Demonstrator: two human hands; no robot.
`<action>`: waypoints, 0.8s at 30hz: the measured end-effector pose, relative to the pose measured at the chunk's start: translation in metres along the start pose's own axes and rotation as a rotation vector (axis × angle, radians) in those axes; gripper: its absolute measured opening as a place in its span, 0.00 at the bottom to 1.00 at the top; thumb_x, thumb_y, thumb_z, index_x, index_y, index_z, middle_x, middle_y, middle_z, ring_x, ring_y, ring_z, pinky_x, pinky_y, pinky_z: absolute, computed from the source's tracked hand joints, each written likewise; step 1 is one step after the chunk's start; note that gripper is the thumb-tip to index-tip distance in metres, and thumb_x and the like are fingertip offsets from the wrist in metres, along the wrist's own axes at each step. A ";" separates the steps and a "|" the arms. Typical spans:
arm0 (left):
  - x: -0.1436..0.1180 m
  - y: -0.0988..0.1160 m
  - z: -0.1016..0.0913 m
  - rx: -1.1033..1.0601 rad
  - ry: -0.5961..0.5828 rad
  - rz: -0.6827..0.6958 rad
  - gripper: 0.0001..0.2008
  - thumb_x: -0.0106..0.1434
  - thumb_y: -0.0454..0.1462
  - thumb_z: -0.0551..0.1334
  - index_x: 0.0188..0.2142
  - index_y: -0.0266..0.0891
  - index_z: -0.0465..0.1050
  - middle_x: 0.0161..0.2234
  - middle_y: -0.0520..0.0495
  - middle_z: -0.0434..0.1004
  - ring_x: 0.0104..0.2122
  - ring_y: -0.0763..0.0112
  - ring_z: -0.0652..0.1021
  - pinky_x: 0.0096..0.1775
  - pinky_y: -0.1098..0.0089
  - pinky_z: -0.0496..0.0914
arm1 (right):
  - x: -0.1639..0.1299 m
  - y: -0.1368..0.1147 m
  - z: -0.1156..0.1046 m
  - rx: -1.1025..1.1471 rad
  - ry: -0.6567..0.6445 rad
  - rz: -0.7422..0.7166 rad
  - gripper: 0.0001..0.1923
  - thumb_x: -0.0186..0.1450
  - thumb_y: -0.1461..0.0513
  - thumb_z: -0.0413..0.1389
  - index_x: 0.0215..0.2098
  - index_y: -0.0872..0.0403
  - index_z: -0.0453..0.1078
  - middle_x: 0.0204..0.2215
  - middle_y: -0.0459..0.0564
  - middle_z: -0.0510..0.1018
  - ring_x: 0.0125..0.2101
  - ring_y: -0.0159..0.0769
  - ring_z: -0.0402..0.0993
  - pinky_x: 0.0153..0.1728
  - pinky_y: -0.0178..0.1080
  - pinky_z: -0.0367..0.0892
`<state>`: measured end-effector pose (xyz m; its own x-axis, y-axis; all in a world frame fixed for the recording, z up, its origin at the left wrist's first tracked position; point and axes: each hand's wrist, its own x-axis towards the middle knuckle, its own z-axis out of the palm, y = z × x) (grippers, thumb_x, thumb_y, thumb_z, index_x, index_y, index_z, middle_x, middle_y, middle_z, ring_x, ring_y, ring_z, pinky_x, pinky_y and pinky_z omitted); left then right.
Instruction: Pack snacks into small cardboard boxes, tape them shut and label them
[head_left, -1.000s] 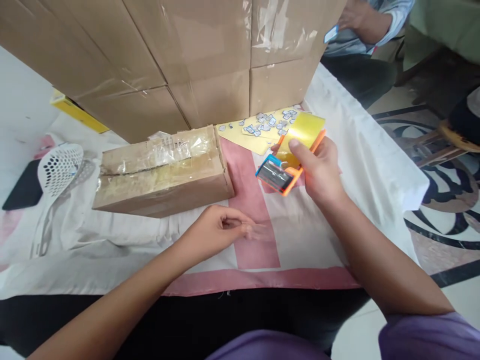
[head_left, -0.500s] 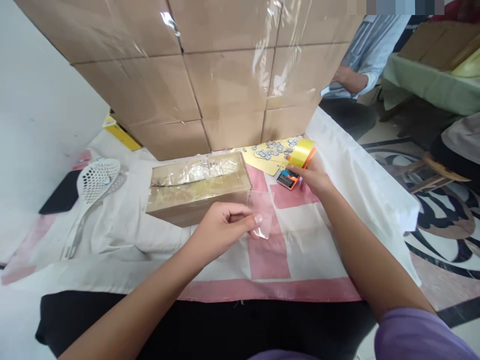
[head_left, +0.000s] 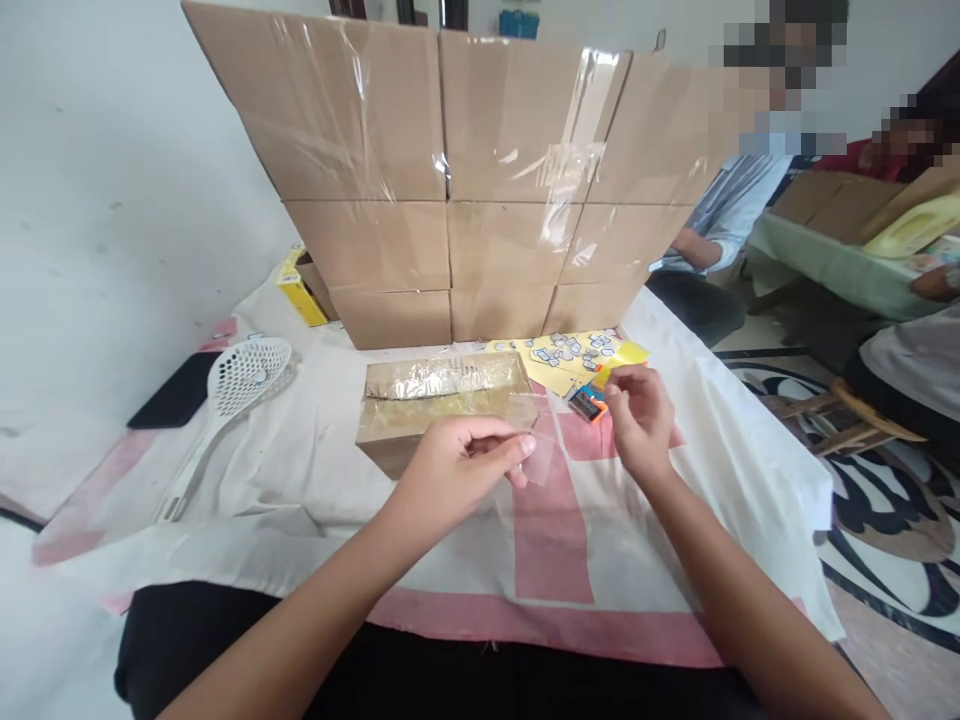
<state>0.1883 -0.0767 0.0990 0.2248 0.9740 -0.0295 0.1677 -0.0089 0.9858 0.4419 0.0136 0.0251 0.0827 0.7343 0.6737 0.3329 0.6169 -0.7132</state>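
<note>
My left hand (head_left: 457, 462) is pinching a clear tape strip (head_left: 541, 458) beside the small box (head_left: 442, 405); my right hand (head_left: 637, 418) is loosely curled, touching the tape dispenser (head_left: 587, 402).

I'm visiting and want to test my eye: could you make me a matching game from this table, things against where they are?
Things:
1. clear tape piece
2. tape dispenser
3. white slotted scoop
4. small taped box

Places:
A. far left on the cloth
B. pinched by the left hand
C. just beyond the left hand
D. by the right hand

Pairs: 1-B, 2-D, 3-A, 4-C
</note>
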 end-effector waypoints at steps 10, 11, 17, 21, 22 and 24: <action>-0.014 0.014 -0.016 -0.025 0.004 0.132 0.14 0.66 0.42 0.64 0.25 0.40 0.78 0.23 0.51 0.79 0.26 0.72 0.75 0.30 0.71 0.64 | 0.015 -0.132 0.049 0.338 -0.474 -0.105 0.22 0.68 0.66 0.60 0.58 0.42 0.68 0.30 0.42 0.76 0.31 0.30 0.73 0.32 0.35 0.68; -0.015 0.015 -0.019 -0.039 0.008 0.140 0.14 0.66 0.42 0.64 0.25 0.40 0.78 0.23 0.51 0.79 0.26 0.71 0.75 0.31 0.71 0.65 | 0.016 -0.135 0.054 0.345 -0.474 -0.105 0.21 0.68 0.67 0.59 0.57 0.42 0.69 0.29 0.41 0.76 0.29 0.29 0.73 0.31 0.34 0.68; -0.017 0.012 -0.029 -0.109 0.015 0.138 0.16 0.66 0.43 0.64 0.24 0.39 0.76 0.22 0.51 0.78 0.27 0.70 0.76 0.31 0.71 0.66 | 0.020 -0.143 0.068 0.308 -0.460 -0.078 0.15 0.68 0.66 0.60 0.50 0.45 0.74 0.25 0.40 0.76 0.25 0.28 0.73 0.30 0.34 0.69; -0.018 0.009 -0.031 -0.144 0.002 0.137 0.15 0.66 0.42 0.64 0.25 0.39 0.77 0.22 0.50 0.79 0.26 0.70 0.75 0.31 0.71 0.65 | 0.023 -0.147 0.068 0.233 -0.479 -0.073 0.08 0.67 0.65 0.60 0.43 0.48 0.77 0.25 0.42 0.78 0.26 0.29 0.75 0.28 0.32 0.69; -0.018 0.008 -0.031 -0.157 -0.004 0.135 0.14 0.66 0.42 0.64 0.26 0.39 0.78 0.22 0.50 0.79 0.26 0.70 0.75 0.31 0.71 0.65 | 0.024 -0.148 0.068 0.212 -0.479 -0.065 0.06 0.67 0.65 0.61 0.42 0.49 0.76 0.25 0.42 0.79 0.26 0.29 0.76 0.28 0.32 0.69; -0.020 0.008 -0.032 -0.187 -0.011 0.128 0.11 0.66 0.41 0.64 0.28 0.40 0.79 0.23 0.50 0.79 0.27 0.69 0.76 0.32 0.70 0.66 | 0.024 -0.151 0.068 0.178 -0.477 -0.037 0.05 0.67 0.64 0.61 0.41 0.49 0.75 0.25 0.42 0.79 0.26 0.29 0.77 0.28 0.32 0.69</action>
<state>0.1545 -0.0886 0.1132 0.2437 0.9650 0.0970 -0.0432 -0.0891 0.9951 0.3298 -0.0427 0.1357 -0.3779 0.7328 0.5658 0.1585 0.6533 -0.7403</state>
